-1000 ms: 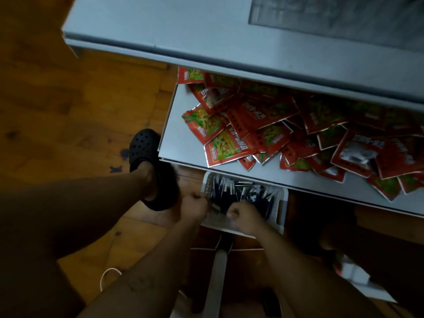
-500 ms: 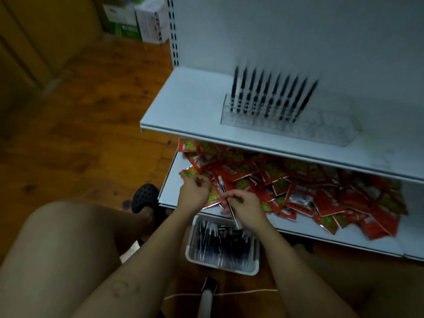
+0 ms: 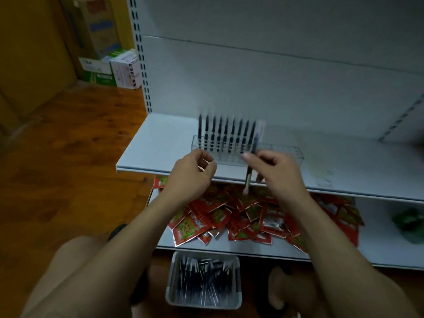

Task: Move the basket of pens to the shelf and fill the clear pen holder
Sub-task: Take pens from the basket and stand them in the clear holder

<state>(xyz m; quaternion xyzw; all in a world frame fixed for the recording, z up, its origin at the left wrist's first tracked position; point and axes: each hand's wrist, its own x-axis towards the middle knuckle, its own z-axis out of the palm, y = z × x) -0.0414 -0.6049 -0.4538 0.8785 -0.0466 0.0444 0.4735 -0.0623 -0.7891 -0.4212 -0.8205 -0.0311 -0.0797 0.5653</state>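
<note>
Dim, warm-tinted wide-angle view, motion blur throughout, bowed and darker edges.

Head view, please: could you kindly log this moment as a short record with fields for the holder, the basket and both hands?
clear pen holder: on the upper shelf, left part filled with upright pens
basket: on the floor before the lower shelf, holding loose pens
right hand: fingers pinch a pen close to the holder
left hand: fingers curled, contents unclear
lower shelf: strewn with red snack packets
</note>
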